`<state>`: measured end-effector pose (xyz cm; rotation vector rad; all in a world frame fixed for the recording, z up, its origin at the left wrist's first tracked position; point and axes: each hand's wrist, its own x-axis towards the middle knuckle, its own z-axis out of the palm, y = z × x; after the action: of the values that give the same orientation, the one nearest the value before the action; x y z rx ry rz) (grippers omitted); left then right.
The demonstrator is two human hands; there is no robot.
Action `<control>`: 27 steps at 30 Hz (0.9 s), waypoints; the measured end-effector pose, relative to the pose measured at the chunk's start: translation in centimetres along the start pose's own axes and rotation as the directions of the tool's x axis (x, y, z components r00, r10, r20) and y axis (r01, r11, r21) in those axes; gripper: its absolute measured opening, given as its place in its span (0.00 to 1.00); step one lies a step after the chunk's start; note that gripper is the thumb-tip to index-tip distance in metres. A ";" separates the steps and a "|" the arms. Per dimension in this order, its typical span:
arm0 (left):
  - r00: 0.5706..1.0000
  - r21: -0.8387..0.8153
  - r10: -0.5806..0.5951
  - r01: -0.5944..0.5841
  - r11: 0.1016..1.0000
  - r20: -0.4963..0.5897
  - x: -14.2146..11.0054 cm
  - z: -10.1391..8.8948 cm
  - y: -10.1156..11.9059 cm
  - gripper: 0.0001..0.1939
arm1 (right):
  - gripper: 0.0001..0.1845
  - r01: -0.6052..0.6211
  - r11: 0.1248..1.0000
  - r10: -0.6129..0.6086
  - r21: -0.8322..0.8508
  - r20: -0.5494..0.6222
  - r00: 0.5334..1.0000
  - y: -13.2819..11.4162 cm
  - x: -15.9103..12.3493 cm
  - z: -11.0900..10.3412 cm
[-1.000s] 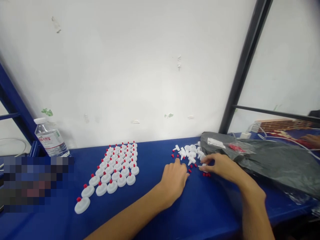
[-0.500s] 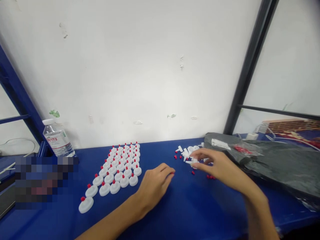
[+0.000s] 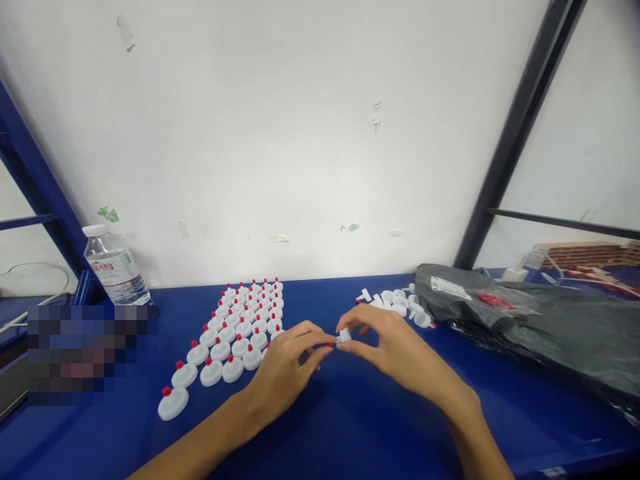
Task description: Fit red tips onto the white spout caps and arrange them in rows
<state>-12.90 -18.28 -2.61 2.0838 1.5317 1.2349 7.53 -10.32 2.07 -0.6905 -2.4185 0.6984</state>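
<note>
My left hand [image 3: 287, 363] pinches a tiny red cap [image 3: 329, 345] between thumb and fingertips. My right hand [image 3: 387, 347] pinches a small white plastic piece [image 3: 344, 337], and the two parts meet between my hands above the blue table [image 3: 350, 420]. To the left, several white round pieces with red caps [image 3: 235, 333] stand in neat rows. Behind my right hand lies a loose heap of white pieces [image 3: 400, 303] with a few red caps beside it.
A clear water bottle [image 3: 113, 267] stands at the back left by a blue frame post. A dark plastic bag [image 3: 540, 320] with a small packet of red caps [image 3: 495, 299] on it covers the right side. A white wall runs behind the table.
Both hands have drawn back from the loose heap toward the table's middle and come together. The left brought a red cap, the right a white piece. The view has shifted a little.
</note>
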 end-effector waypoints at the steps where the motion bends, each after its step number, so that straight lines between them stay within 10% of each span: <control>1: 1.000 0.000 -0.007 0.007 1.000 -0.021 -0.1 0.1 -0.1 0.11 | 0.07 -0.003 1.000 0.003 0.005 -0.008 1.000 0.0 0.0 0.0; 19: 0.994 -0.181 -0.105 0.103 0.978 -0.003 -0.3 0.5 0.1 0.11 | 0.09 -0.046 0.982 0.029 0.181 0.095 0.995 0.4 -0.2 0.2; 27: 0.958 0.342 0.052 -0.151 0.927 0.282 -0.2 -0.9 0.7 0.12 | 0.16 -0.097 0.990 0.092 0.101 0.049 0.995 0.9 -0.2 -0.5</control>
<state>-13.13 -18.94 -1.72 2.4683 1.6336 0.6938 8.25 -9.62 1.83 -0.7588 -2.3828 0.8795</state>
